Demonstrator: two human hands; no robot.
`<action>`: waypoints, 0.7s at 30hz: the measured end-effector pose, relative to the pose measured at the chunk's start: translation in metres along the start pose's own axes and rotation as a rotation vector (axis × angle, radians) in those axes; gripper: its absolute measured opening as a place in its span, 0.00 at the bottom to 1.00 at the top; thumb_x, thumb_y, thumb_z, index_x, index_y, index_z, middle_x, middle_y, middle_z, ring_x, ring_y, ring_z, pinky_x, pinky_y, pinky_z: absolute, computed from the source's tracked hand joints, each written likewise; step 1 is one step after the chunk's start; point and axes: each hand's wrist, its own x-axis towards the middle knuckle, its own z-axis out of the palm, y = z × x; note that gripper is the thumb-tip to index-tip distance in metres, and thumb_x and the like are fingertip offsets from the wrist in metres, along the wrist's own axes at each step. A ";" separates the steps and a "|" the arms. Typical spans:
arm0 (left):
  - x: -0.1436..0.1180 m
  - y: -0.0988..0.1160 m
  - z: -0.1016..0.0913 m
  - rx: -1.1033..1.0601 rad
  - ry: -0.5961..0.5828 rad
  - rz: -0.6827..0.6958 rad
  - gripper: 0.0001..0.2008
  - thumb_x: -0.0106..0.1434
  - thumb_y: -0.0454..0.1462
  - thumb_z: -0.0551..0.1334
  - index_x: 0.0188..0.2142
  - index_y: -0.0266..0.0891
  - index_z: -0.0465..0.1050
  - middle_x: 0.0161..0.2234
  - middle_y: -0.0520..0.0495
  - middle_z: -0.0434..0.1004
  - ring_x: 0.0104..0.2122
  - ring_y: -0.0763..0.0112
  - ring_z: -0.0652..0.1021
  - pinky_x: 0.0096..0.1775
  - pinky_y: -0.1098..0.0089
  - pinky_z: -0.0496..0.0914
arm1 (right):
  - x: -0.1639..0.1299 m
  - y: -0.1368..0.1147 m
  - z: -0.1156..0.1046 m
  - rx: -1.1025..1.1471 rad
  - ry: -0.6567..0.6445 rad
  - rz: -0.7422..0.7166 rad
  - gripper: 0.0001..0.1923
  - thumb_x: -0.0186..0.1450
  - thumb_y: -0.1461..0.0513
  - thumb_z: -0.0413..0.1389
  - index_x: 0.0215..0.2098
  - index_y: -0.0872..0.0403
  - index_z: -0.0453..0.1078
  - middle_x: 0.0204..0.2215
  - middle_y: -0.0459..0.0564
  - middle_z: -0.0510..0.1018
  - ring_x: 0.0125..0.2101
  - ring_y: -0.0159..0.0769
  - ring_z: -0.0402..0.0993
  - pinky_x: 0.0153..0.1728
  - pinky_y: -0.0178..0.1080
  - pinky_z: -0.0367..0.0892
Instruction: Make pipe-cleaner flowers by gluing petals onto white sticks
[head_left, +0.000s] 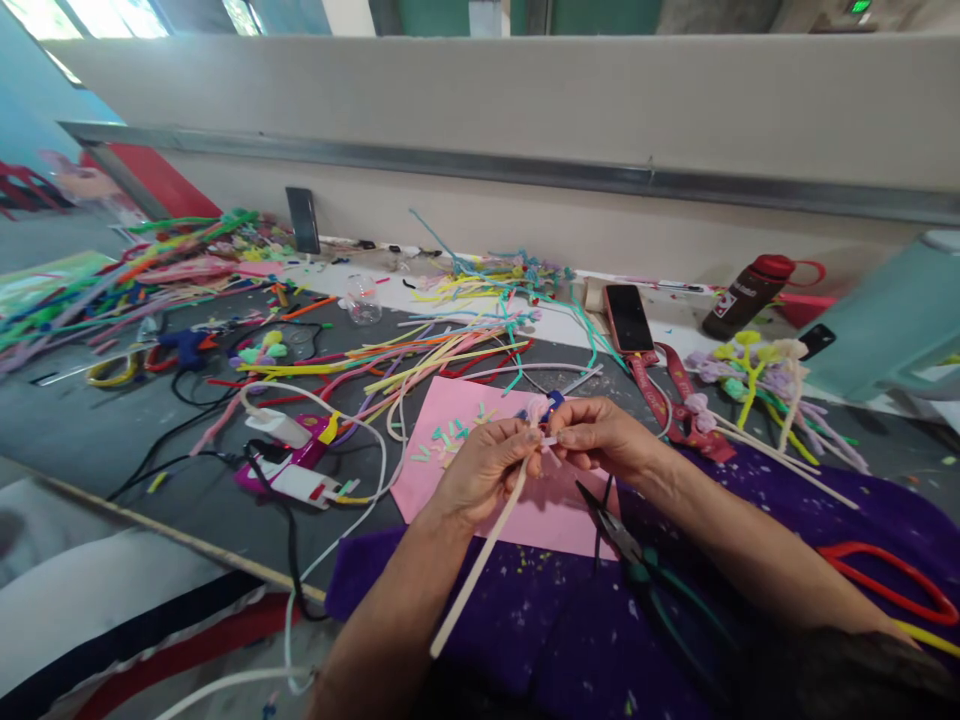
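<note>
Both hands meet over a pink sheet (427, 490) on the table. My left hand (491, 465) is closed around a cream pipe cleaner (480, 565), whose long end hangs down toward me. At its top is a small pale pink pipe-cleaner flower (537, 408). My right hand (600, 432) pinches a short pale pink piece (549, 441) beside the flower's base. Short green and yellow cut pieces (450, 435) lie on the sheet, left of my hands. Pliers (626, 545) with dark green handles rest on the purple cloth, just below my right hand.
Loose pipe cleaners (420, 355) spread across the table. A power strip (292, 470) with cables sits at left, near a blue glue gun (187, 348). A phone (630, 320), a dark bottle (750, 297) and finished flowers (750, 365) stand or lie at right. Red-handled scissors (892, 580) lie by my right forearm.
</note>
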 end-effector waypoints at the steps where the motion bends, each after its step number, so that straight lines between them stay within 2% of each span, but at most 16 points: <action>1: 0.000 -0.001 0.000 -0.011 -0.007 -0.008 0.12 0.50 0.40 0.67 0.24 0.32 0.69 0.15 0.53 0.68 0.10 0.86 0.59 0.12 0.80 0.50 | -0.001 0.000 0.001 0.011 -0.030 0.014 0.09 0.50 0.61 0.63 0.27 0.59 0.72 0.19 0.44 0.74 0.12 0.21 0.62 0.11 0.26 0.50; 3: 0.001 -0.001 0.000 -0.044 -0.018 -0.009 0.11 0.50 0.39 0.67 0.24 0.32 0.70 0.15 0.52 0.69 0.10 0.86 0.60 0.13 0.80 0.50 | -0.002 0.000 0.002 0.002 -0.056 0.018 0.09 0.52 0.60 0.62 0.27 0.58 0.72 0.19 0.44 0.74 0.12 0.21 0.62 0.11 0.26 0.50; 5: 0.002 -0.001 0.001 -0.093 -0.026 -0.001 0.10 0.49 0.38 0.67 0.23 0.32 0.69 0.15 0.52 0.69 0.10 0.86 0.60 0.12 0.81 0.50 | -0.003 -0.002 0.004 -0.092 0.000 -0.044 0.08 0.54 0.60 0.61 0.28 0.57 0.72 0.20 0.44 0.74 0.13 0.22 0.63 0.12 0.26 0.52; 9: 0.004 0.000 0.000 -0.161 -0.039 -0.015 0.09 0.50 0.36 0.66 0.23 0.33 0.68 0.14 0.52 0.68 0.09 0.87 0.57 0.11 0.80 0.48 | -0.007 -0.008 0.010 -0.442 0.154 -0.377 0.06 0.56 0.62 0.60 0.33 0.54 0.73 0.27 0.46 0.74 0.22 0.26 0.68 0.21 0.29 0.63; 12: 0.005 -0.001 -0.001 -0.163 -0.037 -0.032 0.07 0.50 0.36 0.65 0.25 0.33 0.69 0.15 0.52 0.69 0.09 0.87 0.57 0.11 0.81 0.47 | -0.011 -0.013 0.011 -0.793 0.148 -0.650 0.04 0.59 0.64 0.57 0.33 0.53 0.73 0.29 0.48 0.74 0.30 0.31 0.70 0.30 0.35 0.66; 14: 0.005 -0.002 -0.003 -0.162 -0.033 -0.040 0.07 0.50 0.35 0.65 0.25 0.32 0.69 0.15 0.52 0.69 0.09 0.88 0.57 0.12 0.81 0.47 | -0.013 -0.015 0.010 -1.015 0.132 -0.772 0.05 0.60 0.66 0.55 0.34 0.54 0.72 0.29 0.49 0.74 0.32 0.32 0.71 0.32 0.35 0.66; 18: 0.006 -0.005 -0.004 -0.166 -0.041 -0.048 0.07 0.52 0.35 0.64 0.25 0.31 0.69 0.15 0.52 0.69 0.10 0.88 0.58 0.12 0.81 0.46 | -0.016 -0.012 0.009 -1.323 0.174 -0.904 0.07 0.61 0.67 0.53 0.37 0.54 0.71 0.34 0.52 0.73 0.35 0.32 0.71 0.33 0.35 0.67; 21: 0.006 -0.005 -0.003 -0.156 -0.046 -0.060 0.08 0.52 0.36 0.64 0.24 0.31 0.69 0.15 0.53 0.68 0.10 0.88 0.57 0.13 0.81 0.46 | -0.017 -0.010 0.009 -1.464 0.192 -0.966 0.08 0.61 0.67 0.52 0.38 0.54 0.70 0.35 0.52 0.74 0.33 0.33 0.71 0.30 0.34 0.66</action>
